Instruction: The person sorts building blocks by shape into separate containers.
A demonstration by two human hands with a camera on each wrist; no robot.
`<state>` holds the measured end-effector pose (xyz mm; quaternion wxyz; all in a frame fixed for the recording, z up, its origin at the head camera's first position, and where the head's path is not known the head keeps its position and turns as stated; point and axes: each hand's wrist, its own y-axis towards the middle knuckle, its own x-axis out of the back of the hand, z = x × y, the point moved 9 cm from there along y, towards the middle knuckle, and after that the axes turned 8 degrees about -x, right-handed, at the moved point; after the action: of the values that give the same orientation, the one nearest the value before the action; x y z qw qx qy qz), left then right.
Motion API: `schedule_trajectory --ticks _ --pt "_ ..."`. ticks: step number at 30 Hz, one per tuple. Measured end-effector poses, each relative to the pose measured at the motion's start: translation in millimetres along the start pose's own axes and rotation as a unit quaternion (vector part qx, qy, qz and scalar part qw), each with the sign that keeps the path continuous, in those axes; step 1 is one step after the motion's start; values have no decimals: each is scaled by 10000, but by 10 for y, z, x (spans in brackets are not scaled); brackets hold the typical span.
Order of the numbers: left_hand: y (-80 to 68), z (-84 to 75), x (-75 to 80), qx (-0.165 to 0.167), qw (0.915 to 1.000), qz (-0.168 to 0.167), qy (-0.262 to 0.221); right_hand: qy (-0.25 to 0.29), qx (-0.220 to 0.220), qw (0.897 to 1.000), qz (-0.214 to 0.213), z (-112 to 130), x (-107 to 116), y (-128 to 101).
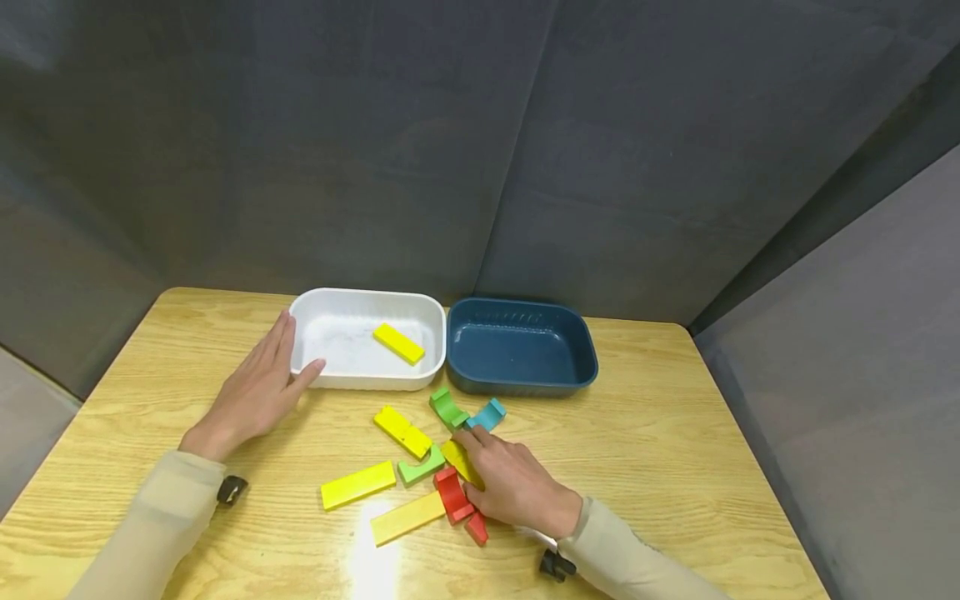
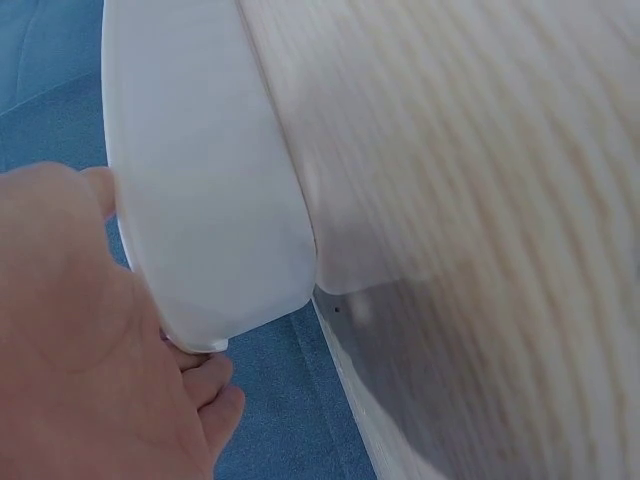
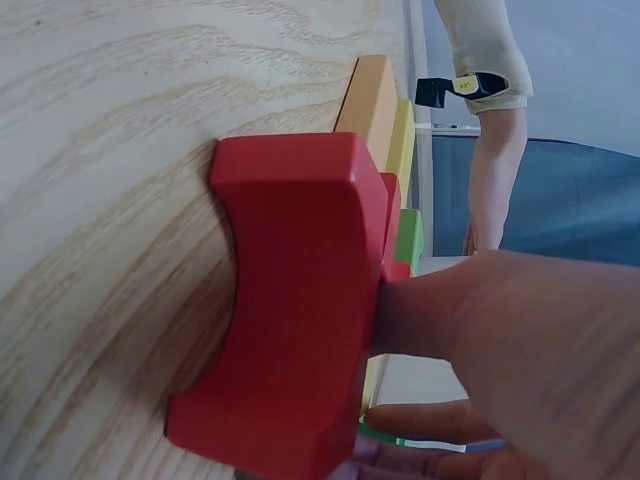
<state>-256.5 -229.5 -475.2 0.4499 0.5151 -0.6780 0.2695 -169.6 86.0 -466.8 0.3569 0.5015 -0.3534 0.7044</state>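
My left hand (image 1: pixel 255 392) touches the left end of a white plastic tub (image 1: pixel 367 382), fingers straight and thumb spread along the near rim. In the left wrist view, the tub's white wall (image 2: pixel 205 170) is beside the palm. A yellow block (image 1: pixel 398 343) lies inside the tub. My right hand (image 1: pixel 521 483) pinches another yellow block (image 1: pixel 461 461) between thumb and fingers, low over the pile. Close by lie a red arch block (image 1: pixel 453 495), a second red arch block (image 3: pixel 295 300), partly hidden from above, a green arch block (image 1: pixel 448 409) and a blue arch block (image 1: pixel 488 414).
A dark blue tub (image 1: pixel 521 387) adjoins the white one on its right. Spread over the wooden table (image 1: pixel 675 467) are a notched yellow block (image 1: pixel 403 432), a light green arch (image 1: pixel 422 468), a long yellow block (image 1: pixel 358 485) and an orange-yellow block (image 1: pixel 408 518). A dark curtain (image 1: pixel 360 150) stands behind.
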Motion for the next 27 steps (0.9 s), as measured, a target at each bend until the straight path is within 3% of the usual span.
schedule_trajectory --ticks 13,27 --pt "-7 -9 5 25 10000 5 0 -545 124 9978 -360 1 64 -87" --pt "-14 -12 1 43 10000 36 15 -316 140 9967 -730 -57 217 -168"
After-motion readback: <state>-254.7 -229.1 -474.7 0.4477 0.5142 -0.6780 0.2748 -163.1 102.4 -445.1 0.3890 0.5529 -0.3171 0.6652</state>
